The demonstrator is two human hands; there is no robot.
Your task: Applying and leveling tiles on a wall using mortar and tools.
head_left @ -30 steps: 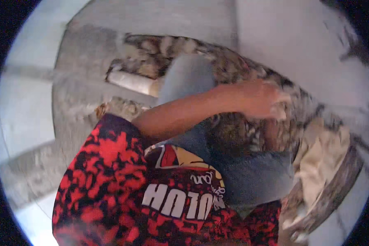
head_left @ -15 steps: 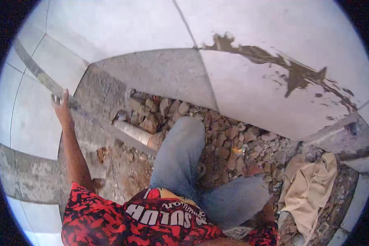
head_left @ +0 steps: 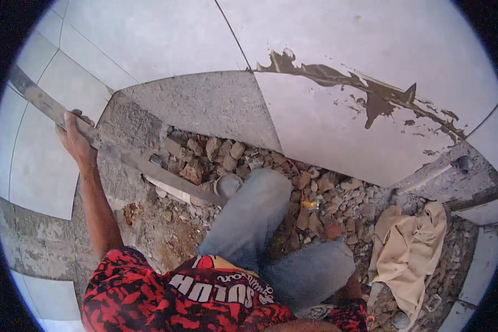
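A long, flat grey bar point(head_left: 156, 175), like a straightedge, slants from the far left over pale tiles down to near my knee. My left hand point(head_left: 76, 138) is closed on it at the edge of the tiles, its fingers curled over the bar's far side. A whitish pipe point(head_left: 174, 189) lies beside the bar over the rubble, and a round grey opening point(head_left: 228, 185) shows close to my knee. Of my right arm, only the sleeve point(head_left: 346, 312) and a bit of forearm show by my thigh; the hand is hidden.
Broken stones point(head_left: 321, 205) fill the trench around my legs. A beige cloth point(head_left: 409, 243) lies crumpled at the right. Beyond the trench, wet mortar point(head_left: 379, 102) is smeared along a joint in the white tiles point(head_left: 337, 133). A bare concrete strip point(head_left: 210, 102) borders the stones.
My left fingers, raised and apart before, are now wrapped over the bar. My knee has shifted right, uncovering the round opening by the pipe. The whole view has shifted slightly.
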